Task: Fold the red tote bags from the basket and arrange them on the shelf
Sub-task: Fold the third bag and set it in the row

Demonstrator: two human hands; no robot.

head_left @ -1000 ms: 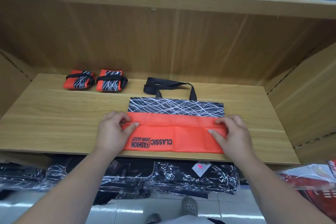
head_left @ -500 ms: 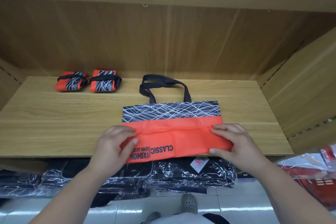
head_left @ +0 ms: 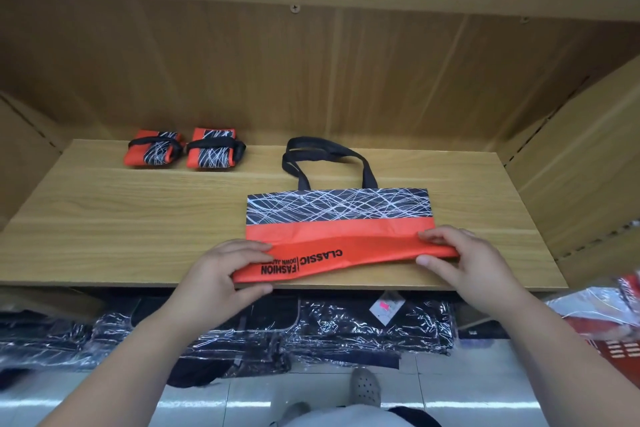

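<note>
- Two hands on one red tote bag [head_left: 339,232]; bag lying flat on the wooden shelf [head_left: 104,218], close to the front edge, right of centre; black handles [head_left: 325,152] pointing away toward the back wall.
- Pinching the near-left corner of the turned-up bottom flap [head_left: 363,258] with the left hand [head_left: 221,274]; thumb underneath, fingers curled on top, just over the "FASHION" print.
- Gripping the near-right corner with the right hand [head_left: 474,267] in the same way; thumb along the front of the fold, fingers hooked over its top edge.
- Long axis of the flap: left to right, across the bag's full width; one hand at each end, neither nearer than the other.
- Looking slightly raised and bowed through the middle; impossible to tell whether resting on the bag at the right end.
- Straight ahead of both hands, away from the body: a bare red strip, then the black band with white lines [head_left: 339,206]; next move, as a judgement, rolling the flap forward over these toward the handles.
- Probably calling for both ends to travel together; otherwise a skewed crease.
- Well apart, at back left: one finished bundle [head_left: 152,152] and a second bundle [head_left: 213,149] just beside it, each wrapped in its own black strap; likely resting place for this bag to their right.
- No basket anywhere in view.
</note>
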